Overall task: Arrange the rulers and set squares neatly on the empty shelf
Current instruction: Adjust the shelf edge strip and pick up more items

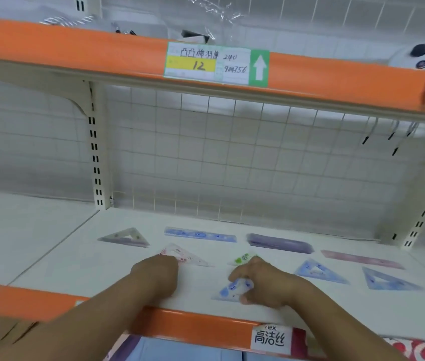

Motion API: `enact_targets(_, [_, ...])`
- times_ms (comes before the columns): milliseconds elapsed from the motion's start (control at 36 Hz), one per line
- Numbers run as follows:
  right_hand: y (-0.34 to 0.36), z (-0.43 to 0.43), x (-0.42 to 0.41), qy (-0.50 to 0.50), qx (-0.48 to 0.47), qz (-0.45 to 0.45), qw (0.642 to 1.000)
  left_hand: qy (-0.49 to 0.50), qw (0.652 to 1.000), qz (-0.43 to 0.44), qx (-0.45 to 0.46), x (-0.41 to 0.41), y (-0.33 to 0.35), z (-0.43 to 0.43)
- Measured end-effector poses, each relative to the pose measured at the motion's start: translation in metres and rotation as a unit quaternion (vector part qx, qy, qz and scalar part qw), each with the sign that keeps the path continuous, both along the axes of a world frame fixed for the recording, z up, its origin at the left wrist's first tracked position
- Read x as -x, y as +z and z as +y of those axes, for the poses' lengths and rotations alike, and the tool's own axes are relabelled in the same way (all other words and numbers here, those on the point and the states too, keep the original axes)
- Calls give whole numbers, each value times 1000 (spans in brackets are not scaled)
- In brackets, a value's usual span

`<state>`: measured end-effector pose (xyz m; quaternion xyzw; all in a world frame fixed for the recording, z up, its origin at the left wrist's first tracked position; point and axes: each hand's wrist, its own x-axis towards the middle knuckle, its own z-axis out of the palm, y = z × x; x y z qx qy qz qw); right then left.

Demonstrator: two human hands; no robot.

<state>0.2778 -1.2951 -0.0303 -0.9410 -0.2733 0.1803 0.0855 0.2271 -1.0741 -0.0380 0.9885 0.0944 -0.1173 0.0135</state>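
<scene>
The blue square (232,289) lay just behind the orange lip (193,324), and that closeness looked like the main risk; thin, slick plastic held only at one end could probably slide forward over the lip and fall if the grip slackened. The right hand (261,281) had thumb and fingers curled round it. A small green piece (241,258) sat right at that hand's knuckles, slightly further from the lip; a careless lift could likely knock it askew.

The left hand (154,272) covered the near corner of the pink square (185,256); whether it pinched or merely pressed, I could not tell; a push there might well skew the square out of line.

The pieces looked flat, translucent and printed with small patterns. Furthest from the lip on the shelf (50,256) ran a clear square (125,238), a blue ruler (199,234) and stacked purple rulers (279,243); nearer the lip, towards its right end, lay a second blue square (318,272), a third blue square (388,282) and a pink ruler (362,259).
</scene>
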Motion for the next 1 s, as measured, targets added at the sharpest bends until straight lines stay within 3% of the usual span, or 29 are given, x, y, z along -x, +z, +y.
enact_targets(278, [6, 2, -1, -24, 25, 3, 999, 5, 1000, -16, 26, 1, -3, -18])
enact_targets(1000, [-5, -48, -1, -9, -100, 9, 995, -17, 999, -31, 21, -18, -1, -84])
